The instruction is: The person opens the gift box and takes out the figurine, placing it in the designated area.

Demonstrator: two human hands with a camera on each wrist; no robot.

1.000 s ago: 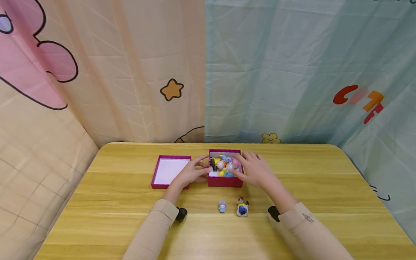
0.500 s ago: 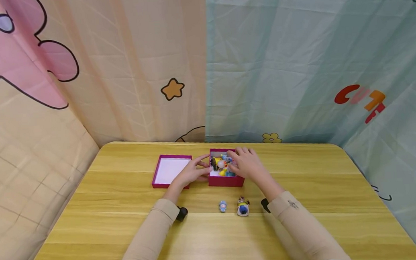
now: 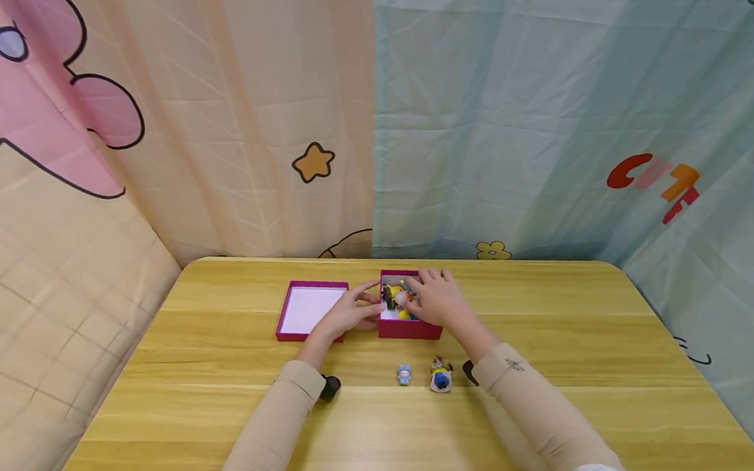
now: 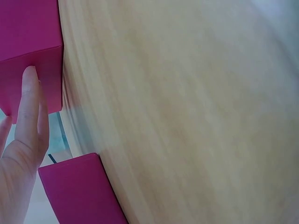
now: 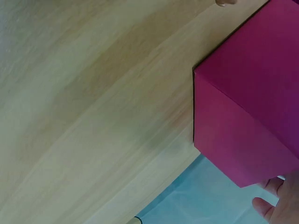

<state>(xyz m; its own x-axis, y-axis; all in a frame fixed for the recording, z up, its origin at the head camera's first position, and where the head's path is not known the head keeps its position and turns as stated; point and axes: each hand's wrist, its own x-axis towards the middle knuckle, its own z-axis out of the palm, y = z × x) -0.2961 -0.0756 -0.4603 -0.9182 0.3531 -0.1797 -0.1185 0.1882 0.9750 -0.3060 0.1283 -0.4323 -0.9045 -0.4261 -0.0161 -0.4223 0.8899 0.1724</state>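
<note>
A magenta box point(image 3: 410, 329) without its cover stands toward the back of the table, holding several small colourful toy figures point(image 3: 399, 297). My left hand point(image 3: 351, 312) touches the box's left side with fingers stretched out; in the left wrist view a straight finger point(image 4: 29, 107) meets the magenta wall. Over the box's right half lies my right hand point(image 3: 443, 300), its thumb and index finger reaching in among the toys. Their tips are hidden, so I cannot see whether they pinch one. In the right wrist view, other fingertips point(image 5: 263, 207) show beyond the box's edge.
Left of the box lies a shallow magenta lid point(image 3: 308, 309), white inside up. In front of the box, a small light-blue figure point(image 3: 404, 374) and a larger figure with a blue round part point(image 3: 441, 377) stand on the wooden table point(image 3: 379, 447). Curtains hang behind.
My right hand has moved left from the box's right edge to farther over its inside, covering more of the toys. My left hand has stayed at the box's left side.
</note>
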